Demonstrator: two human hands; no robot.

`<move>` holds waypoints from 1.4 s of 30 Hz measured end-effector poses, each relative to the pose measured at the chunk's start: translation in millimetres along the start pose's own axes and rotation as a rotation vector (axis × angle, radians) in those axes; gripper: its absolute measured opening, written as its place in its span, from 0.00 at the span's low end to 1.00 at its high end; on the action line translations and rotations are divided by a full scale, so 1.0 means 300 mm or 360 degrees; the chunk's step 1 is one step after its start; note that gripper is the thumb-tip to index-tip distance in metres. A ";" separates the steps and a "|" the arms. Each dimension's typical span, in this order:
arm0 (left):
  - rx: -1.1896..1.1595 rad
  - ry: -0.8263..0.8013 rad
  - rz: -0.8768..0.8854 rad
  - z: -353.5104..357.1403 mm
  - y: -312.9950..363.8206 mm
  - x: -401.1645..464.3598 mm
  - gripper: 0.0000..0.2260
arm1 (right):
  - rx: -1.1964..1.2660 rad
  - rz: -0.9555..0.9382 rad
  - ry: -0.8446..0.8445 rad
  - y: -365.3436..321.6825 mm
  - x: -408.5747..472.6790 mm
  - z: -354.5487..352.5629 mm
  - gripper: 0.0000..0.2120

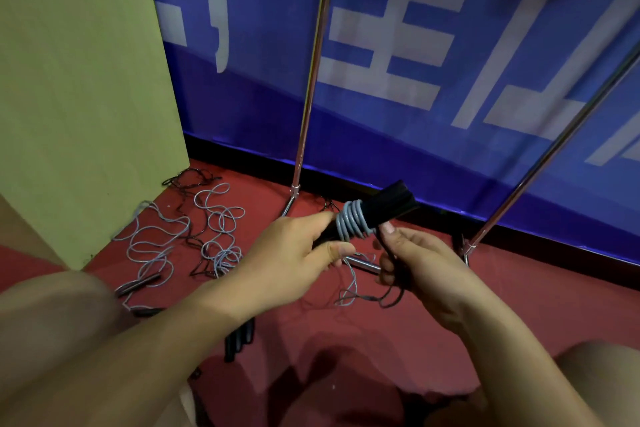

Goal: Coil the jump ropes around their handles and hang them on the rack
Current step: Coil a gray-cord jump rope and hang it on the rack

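My left hand (298,250) grips the near end of a pair of black jump rope handles (388,204), which point up and to the right. Several turns of grey rope (351,224) are wound around the handles just beyond my left fingers. My right hand (412,263) pinches the thin loose rope right beside the coil, and the slack rope (356,295) hangs below in a small loop over the red floor. The chrome rack upright (313,76) rises just behind my hands.
More grey and black ropes (211,229) lie tangled on the red floor at the left, with spare black handles (239,340) under my left forearm. A second chrome rack pole (554,152) slants at the right. A green panel (79,87) and a blue banner (450,45) stand behind.
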State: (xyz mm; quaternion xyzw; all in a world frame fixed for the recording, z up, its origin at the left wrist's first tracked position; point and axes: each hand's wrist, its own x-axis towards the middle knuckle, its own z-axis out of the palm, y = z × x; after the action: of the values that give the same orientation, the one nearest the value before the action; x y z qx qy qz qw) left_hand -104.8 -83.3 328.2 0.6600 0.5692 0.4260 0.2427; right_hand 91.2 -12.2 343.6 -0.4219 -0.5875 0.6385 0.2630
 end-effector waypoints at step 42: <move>0.0450 -0.0669 -0.0567 0.026 -0.058 0.047 0.03 | -0.0858 -0.0643 0.0120 0.024 -0.041 0.007 0.04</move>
State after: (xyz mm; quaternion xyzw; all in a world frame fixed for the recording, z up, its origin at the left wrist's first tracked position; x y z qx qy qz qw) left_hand -108.0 -64.4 314.1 0.6509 0.6668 0.1474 0.3317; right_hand 96.7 -24.7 339.2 -0.3746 -0.7968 0.3792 0.2846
